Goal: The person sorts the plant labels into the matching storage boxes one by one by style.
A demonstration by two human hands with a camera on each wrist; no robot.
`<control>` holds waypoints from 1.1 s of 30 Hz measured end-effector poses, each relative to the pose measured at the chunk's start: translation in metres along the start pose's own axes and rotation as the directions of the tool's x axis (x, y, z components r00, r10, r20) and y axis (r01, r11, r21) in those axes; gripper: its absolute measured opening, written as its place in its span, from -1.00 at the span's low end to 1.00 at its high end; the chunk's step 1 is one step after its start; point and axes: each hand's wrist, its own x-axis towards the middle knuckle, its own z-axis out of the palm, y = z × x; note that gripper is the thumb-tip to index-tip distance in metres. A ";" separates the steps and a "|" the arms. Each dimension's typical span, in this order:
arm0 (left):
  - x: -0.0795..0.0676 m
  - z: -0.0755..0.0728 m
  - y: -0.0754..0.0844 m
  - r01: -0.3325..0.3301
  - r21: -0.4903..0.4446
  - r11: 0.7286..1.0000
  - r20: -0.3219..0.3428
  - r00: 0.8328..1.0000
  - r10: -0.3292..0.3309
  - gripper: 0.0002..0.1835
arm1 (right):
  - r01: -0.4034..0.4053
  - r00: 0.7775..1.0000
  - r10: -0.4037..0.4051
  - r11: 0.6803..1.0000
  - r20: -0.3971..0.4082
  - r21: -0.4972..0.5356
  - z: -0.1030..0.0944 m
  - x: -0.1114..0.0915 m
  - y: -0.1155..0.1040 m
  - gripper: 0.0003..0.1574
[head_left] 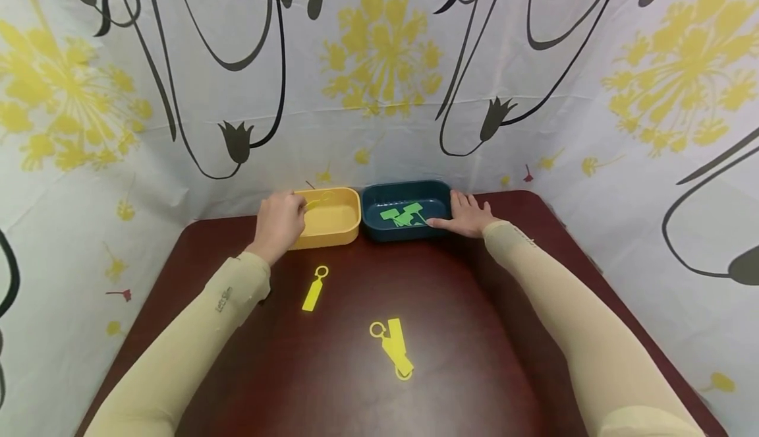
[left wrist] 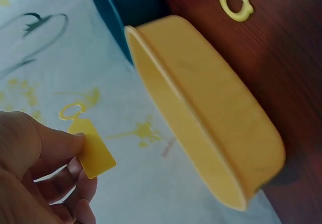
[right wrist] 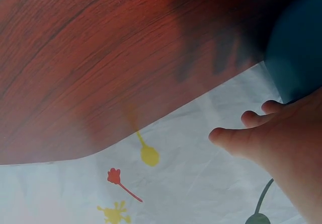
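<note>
Between thumb and fingers, my left hand (head_left: 281, 226) pinches a yellow plastic tag (left wrist: 94, 152) with a ring at one end. It is at the left end of the yellow tray (head_left: 326, 238), and the tag's ring end shows over the tray's inside in the head view. My right hand (head_left: 468, 215) rests at the right end of the dark teal tray (head_left: 391, 233), fingers extended along its outer side and thumb over the rim. Several green tags (head_left: 404, 218) lie in a heap inside the teal tray.
Both trays stand side by side at the table's back edge, against a patterned cloth (head_left: 367, 147). One yellow tag (head_left: 313, 295) lies on the dark red wooden table (head_left: 284, 371) before the yellow tray. Nearer, two overlapping yellow tags (head_left: 396, 345) lie mid-table.
</note>
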 end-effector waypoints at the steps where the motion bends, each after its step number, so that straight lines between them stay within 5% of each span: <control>1: 0.002 0.002 -0.003 0.009 0.009 1.000 0.004 1.000 -0.009 -0.82 | 0.000 1.000 0.000 1.000 0.000 0.002 0.000 0.000 0.000 0.60; 15: 0.017 0.034 -0.043 0.122 0.049 0.991 0.071 0.990 -0.125 -0.48 | -0.001 1.000 0.001 1.000 -0.004 -0.003 0.004 0.002 -0.001 0.61; 24: 0.032 0.051 -0.059 0.186 0.074 0.980 0.134 0.972 -0.195 -0.51 | -0.015 1.000 0.015 1.000 -0.002 -0.001 0.000 0.003 0.001 0.63; 33: 0.028 0.062 -0.068 0.225 0.113 0.968 0.212 0.946 -0.245 -0.56 | -0.007 1.000 0.007 1.000 0.010 0.004 0.003 0.006 -0.003 0.63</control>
